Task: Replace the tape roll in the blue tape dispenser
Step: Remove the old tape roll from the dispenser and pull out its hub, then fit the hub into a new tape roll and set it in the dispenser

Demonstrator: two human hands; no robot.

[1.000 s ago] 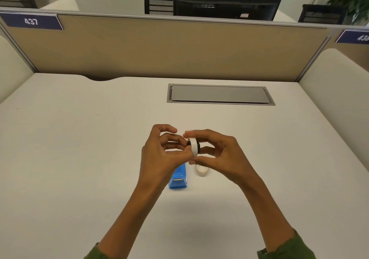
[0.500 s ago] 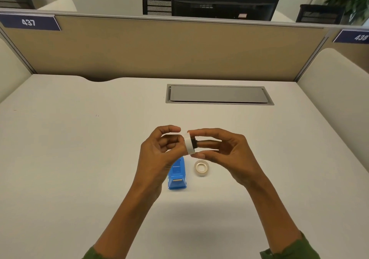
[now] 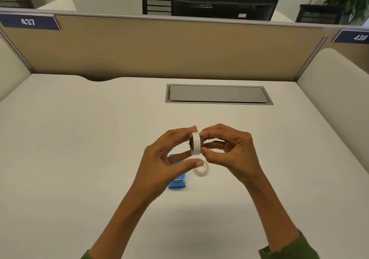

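Note:
A white tape roll [image 3: 195, 143] with a black hub [image 3: 201, 141] through its centre is held on edge above the desk. My right hand [image 3: 227, 151] pinches the roll between thumb and forefinger. My left hand [image 3: 165, 159] touches the roll's top with its forefinger while its thumb hangs loose below. Under my left hand lies the blue tape dispenser [image 3: 177, 182], mostly hidden by the palm. A second, clear tape roll [image 3: 202, 170] lies flat on the desk beside the dispenser.
The white desk [image 3: 79, 159] has a grey cable hatch [image 3: 218, 94] at the back centre. A tan partition [image 3: 159, 47] closes off the far edge, with padded side panels at left and right.
Both hands have lifted slightly with the roll. The black hub now sits deeper in the white roll, and my left thumb has come off the roll and dropped below it.

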